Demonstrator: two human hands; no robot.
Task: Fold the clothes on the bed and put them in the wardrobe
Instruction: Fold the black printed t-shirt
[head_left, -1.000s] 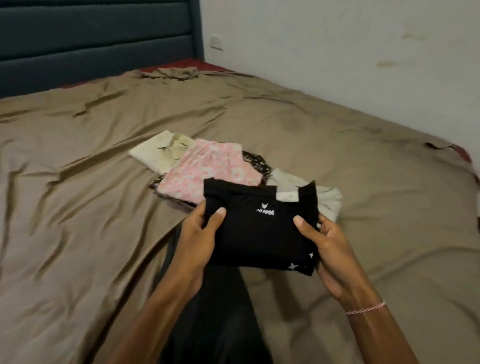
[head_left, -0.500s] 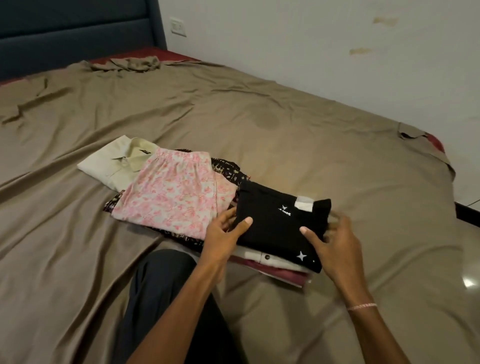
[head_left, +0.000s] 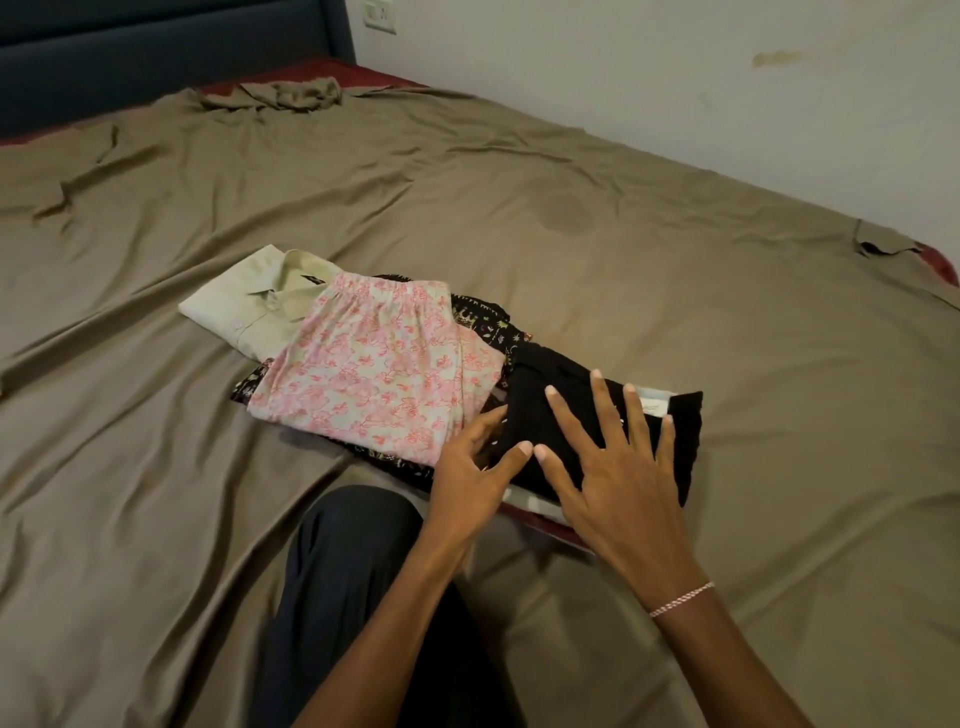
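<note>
Right of centre in the frame, a folded black garment (head_left: 556, 410) lies on top of a small stack of folded clothes on the bed. The right hand (head_left: 618, 467) lies flat on it, palm down, its fingers (head_left: 602, 400) straight and spread wide across the cloth, grasping nothing. The left hand (head_left: 478, 467) sits at the garment's left edge with its fingers loosely spread; its thumb tip touches the black cloth and the other fingertips reach into the seam between this garment and the next, curled round nothing that can be seen. A pale strip (head_left: 652, 405) shows at the black garment's far edge, by the right fingertips. Under its near edge peek a white layer (head_left: 535, 503) and a maroon one (head_left: 563, 527).

Just to the left, touching the stack, lies a folded pink floral garment (head_left: 384, 374), waistband toward the top of the frame. It overlaps a folded cream collared shirt (head_left: 249, 306) at its upper left, and both rest partly on a dark patterned garment (head_left: 480, 317) whose edges stick out behind and below.

A thin beaded bracelet (head_left: 680, 598) circles the right wrist. The person's knee in dark trousers (head_left: 353, 545) rests on the bed at lower centre.

All of this sits on a wrinkled brown bedsheet (head_left: 623, 234), bunched into a ridge (head_left: 280, 96) near the top. Red mattress (head_left: 940, 260) shows at the right corner. A dark blue headboard (head_left: 156, 47) fills the upper left, with a wall socket (head_left: 379, 15) on the pale wall (head_left: 675, 78) beside it.
</note>
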